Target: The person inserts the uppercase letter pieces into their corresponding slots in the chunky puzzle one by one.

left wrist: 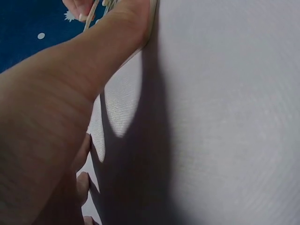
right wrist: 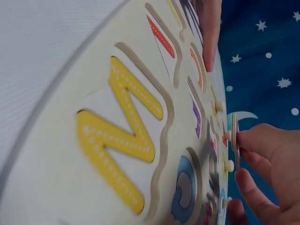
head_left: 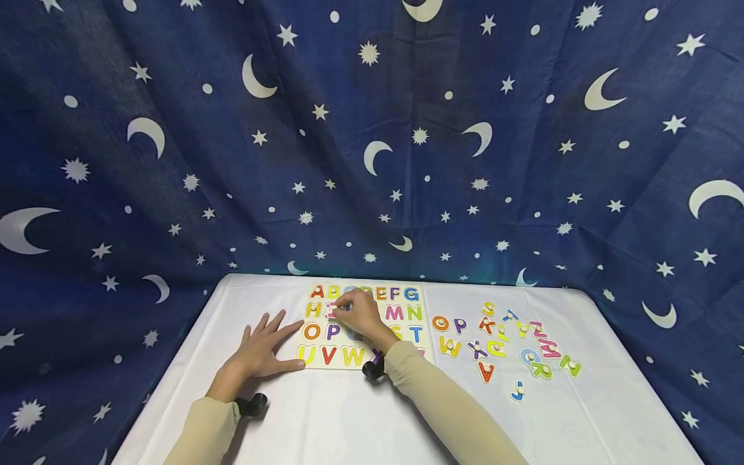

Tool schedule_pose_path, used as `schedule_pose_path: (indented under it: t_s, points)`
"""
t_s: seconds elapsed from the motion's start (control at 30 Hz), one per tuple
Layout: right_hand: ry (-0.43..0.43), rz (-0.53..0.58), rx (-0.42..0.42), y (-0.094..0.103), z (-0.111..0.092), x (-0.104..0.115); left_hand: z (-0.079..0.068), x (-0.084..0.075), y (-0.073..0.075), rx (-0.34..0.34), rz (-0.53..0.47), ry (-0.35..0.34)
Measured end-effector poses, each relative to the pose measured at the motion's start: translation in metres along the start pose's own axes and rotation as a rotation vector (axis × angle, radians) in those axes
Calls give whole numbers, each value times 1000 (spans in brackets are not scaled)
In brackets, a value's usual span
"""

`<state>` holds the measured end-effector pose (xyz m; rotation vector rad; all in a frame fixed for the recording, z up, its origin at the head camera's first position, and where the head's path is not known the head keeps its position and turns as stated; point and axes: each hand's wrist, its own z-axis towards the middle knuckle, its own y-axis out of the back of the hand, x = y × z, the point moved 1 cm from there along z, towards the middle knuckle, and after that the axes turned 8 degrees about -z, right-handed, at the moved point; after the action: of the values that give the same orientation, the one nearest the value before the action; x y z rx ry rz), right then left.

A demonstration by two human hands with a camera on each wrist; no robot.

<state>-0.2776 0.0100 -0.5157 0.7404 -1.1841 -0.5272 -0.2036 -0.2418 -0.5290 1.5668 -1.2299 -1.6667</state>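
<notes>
A wooden alphabet puzzle board (head_left: 423, 303) lies on the white table (head_left: 325, 420). My left hand (head_left: 264, 349) lies flat with straight fingers, its fingertips touching the board's left edge (left wrist: 152, 18). Over the board's second row, my right hand (head_left: 360, 313) pinches a letter piece (right wrist: 234, 140) by its small peg. The piece is seen edge-on just above the board, so I cannot read which letter it is. A yellow W (right wrist: 122, 140) sits in its slot close to the right wrist camera.
Several loose coloured letters (head_left: 506, 339) lie scattered on the table to the right of the board. A dark blue cloth with stars and moons (head_left: 372, 129) hangs behind and around the table. White tablecloth (left wrist: 225, 117) stretches in front of the board.
</notes>
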Motion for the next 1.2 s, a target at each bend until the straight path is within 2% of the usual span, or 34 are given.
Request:
schedule_pose_path:
  t_s: [0.27, 0.47, 0.83, 1.07, 1.2]
  points:
    - [-81, -110, -57, -16, 8, 1, 0, 0, -1, -33, 1, -32]
    - [-76, -182, -57, -22, 8, 4, 1, 0, -4, -38, 0, -41]
    - [-99, -210, -59, -26, 11, 7, -2, -4, 1, -43, -1, -49]
    - [-62, -215, -64, -24, 9, 6, -4, -6, 3, -39, -2, -47]
    - [-9, -223, -25, -18, 7, 6, -5, -6, 4, -34, -11, -48]
